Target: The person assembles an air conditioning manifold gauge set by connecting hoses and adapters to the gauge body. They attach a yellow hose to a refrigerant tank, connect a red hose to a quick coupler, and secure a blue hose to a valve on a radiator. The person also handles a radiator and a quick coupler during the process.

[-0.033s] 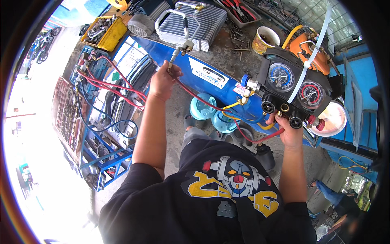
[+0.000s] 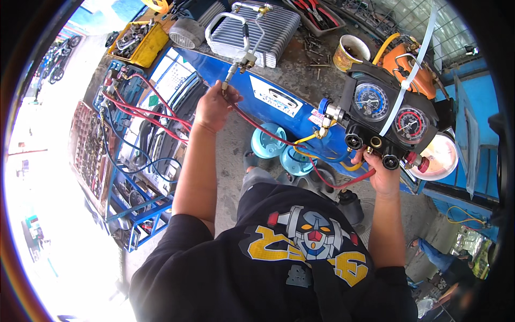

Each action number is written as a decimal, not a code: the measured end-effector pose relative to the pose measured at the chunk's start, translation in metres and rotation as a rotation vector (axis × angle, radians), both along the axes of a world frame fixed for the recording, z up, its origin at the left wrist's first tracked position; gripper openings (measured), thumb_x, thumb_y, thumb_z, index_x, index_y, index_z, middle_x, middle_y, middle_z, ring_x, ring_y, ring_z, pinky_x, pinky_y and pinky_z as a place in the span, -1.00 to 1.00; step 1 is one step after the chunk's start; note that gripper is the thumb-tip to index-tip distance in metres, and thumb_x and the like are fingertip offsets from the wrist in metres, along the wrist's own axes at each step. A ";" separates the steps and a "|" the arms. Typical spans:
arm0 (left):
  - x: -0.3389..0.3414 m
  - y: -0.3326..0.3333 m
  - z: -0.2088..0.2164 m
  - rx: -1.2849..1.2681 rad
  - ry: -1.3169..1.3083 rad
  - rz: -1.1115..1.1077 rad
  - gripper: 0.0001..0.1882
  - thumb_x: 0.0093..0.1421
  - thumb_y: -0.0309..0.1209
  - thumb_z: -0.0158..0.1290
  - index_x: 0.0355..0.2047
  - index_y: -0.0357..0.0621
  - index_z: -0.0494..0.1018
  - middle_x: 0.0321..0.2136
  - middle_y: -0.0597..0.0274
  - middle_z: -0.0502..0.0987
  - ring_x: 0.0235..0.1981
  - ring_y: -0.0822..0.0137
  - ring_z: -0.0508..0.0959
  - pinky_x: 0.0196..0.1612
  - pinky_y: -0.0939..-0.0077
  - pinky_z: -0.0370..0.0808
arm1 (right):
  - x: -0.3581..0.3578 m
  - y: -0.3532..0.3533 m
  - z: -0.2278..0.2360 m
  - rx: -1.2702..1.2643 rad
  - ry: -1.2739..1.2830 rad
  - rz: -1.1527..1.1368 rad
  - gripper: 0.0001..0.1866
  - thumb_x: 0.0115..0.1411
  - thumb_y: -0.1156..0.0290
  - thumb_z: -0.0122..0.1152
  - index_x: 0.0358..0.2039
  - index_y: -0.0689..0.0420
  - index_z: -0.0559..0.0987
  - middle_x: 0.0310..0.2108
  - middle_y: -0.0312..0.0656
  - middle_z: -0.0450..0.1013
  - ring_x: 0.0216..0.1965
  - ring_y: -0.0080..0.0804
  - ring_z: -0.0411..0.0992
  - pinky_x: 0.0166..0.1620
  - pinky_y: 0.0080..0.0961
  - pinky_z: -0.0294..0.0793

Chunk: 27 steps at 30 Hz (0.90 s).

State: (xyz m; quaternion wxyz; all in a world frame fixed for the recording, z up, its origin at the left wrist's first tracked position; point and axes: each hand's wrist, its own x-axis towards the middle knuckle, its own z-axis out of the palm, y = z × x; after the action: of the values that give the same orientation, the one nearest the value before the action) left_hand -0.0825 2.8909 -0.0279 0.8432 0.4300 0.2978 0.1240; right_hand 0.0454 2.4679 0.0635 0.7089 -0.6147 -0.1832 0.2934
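Note:
At the bench's front edge, my left hand (image 2: 214, 107) is closed round the metal end fitting of a red hose (image 2: 257, 127). That fitting meets a brass and silver coupling (image 2: 236, 70), which joins the pipes of a finned metal evaporator coil (image 2: 271, 35) on the bench. My right hand (image 2: 382, 173) grips the underside of a black manifold gauge set (image 2: 390, 110), fingers partly hidden by its valve knobs. It carries a blue-ringed dial and a red-ringed dial, and a white strap (image 2: 418, 67) stretches upward from it. A yellow hose (image 2: 308, 138) hangs near the brass valve on its left.
On the bench stand a yellow bin of metal parts (image 2: 140, 45), a stained white bucket (image 2: 351, 52), a tray of red-handled pliers (image 2: 316, 15) and an orange tool (image 2: 410, 70). Two light-blue gas cylinders (image 2: 268, 140) sit on the floor below. Left is a blue rack (image 2: 134, 228).
My left forearm and elbow have shifted slightly to the left, the hand still on the fitting. My right hand and the gauge set have stayed put.

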 end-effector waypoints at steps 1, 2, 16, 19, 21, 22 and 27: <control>-0.005 0.006 0.004 -0.045 -0.046 -0.112 -0.56 0.49 -0.04 -0.27 -0.36 0.02 0.47 -0.41 0.33 0.48 -0.20 0.22 0.52 -0.01 0.22 0.27 | 0.000 0.000 0.000 -0.002 0.002 0.000 -0.73 0.25 0.54 0.13 -0.05 0.33 0.56 -0.29 -0.07 0.56 -0.31 -0.30 0.54 -0.17 -0.28 0.59; -0.007 0.012 0.005 -0.094 -0.059 -0.157 -0.56 0.48 -0.03 -0.26 -0.36 0.03 0.46 -0.39 0.34 0.47 -0.16 0.21 0.50 0.02 0.23 0.25 | 0.000 0.000 -0.001 -0.004 0.005 -0.001 -0.73 0.25 0.54 0.13 -0.05 0.33 0.56 -0.29 -0.07 0.56 -0.31 -0.30 0.54 -0.17 -0.28 0.59; -0.002 0.028 -0.013 -0.172 -0.244 -0.301 -0.65 0.36 0.02 0.08 -0.35 0.03 0.47 -0.49 0.42 0.32 -0.28 0.31 0.41 -0.04 0.21 0.37 | -0.002 0.022 -0.003 0.023 0.024 -0.043 -0.75 0.20 0.60 0.21 -0.09 0.31 0.59 -0.23 -0.03 0.60 -0.37 -0.30 0.57 -0.26 -0.36 0.57; -0.002 0.028 -0.004 -0.306 -0.242 -0.385 -0.66 0.32 -0.02 0.13 -0.36 -0.03 0.49 -0.48 0.38 0.37 -0.33 0.31 0.38 -0.08 0.28 0.33 | -0.003 0.027 0.000 0.018 0.030 -0.045 -0.74 0.20 0.59 0.19 -0.08 0.32 0.58 -0.25 -0.04 0.59 -0.34 -0.28 0.56 -0.22 -0.32 0.58; -0.002 0.027 0.000 -0.356 -0.261 -0.414 -0.66 0.31 -0.05 0.15 -0.37 -0.06 0.48 -0.46 0.36 0.40 -0.33 0.31 0.38 -0.08 0.31 0.31 | -0.005 0.031 0.001 0.006 0.026 -0.056 -0.72 0.20 0.58 0.16 -0.06 0.34 0.56 -0.28 -0.05 0.57 -0.30 -0.26 0.55 -0.16 -0.24 0.59; -0.002 0.027 0.001 -0.346 -0.273 -0.410 -0.66 0.31 -0.06 0.15 -0.37 -0.07 0.48 -0.44 0.36 0.41 -0.33 0.32 0.38 -0.08 0.32 0.31 | -0.006 0.033 0.001 0.002 0.024 -0.053 -0.72 0.20 0.57 0.16 -0.06 0.33 0.56 -0.29 -0.05 0.56 -0.30 -0.26 0.54 -0.16 -0.24 0.59; 0.003 0.030 -0.002 -0.112 -0.218 -0.441 -0.65 0.32 -0.03 0.13 -0.35 -0.05 0.49 -0.43 0.37 0.34 -0.33 0.36 0.32 -0.11 0.36 0.28 | -0.011 0.050 0.001 0.034 0.027 -0.114 -0.72 0.19 0.63 0.18 -0.06 0.33 0.57 -0.22 0.00 0.61 -0.35 -0.27 0.58 -0.22 -0.34 0.57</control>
State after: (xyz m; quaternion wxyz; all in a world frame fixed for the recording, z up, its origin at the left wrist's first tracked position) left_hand -0.0800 2.9212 -0.0296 0.8995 0.4213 0.1104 -0.0342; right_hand 0.0342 2.5184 0.0646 0.7371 -0.6081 -0.1434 0.2577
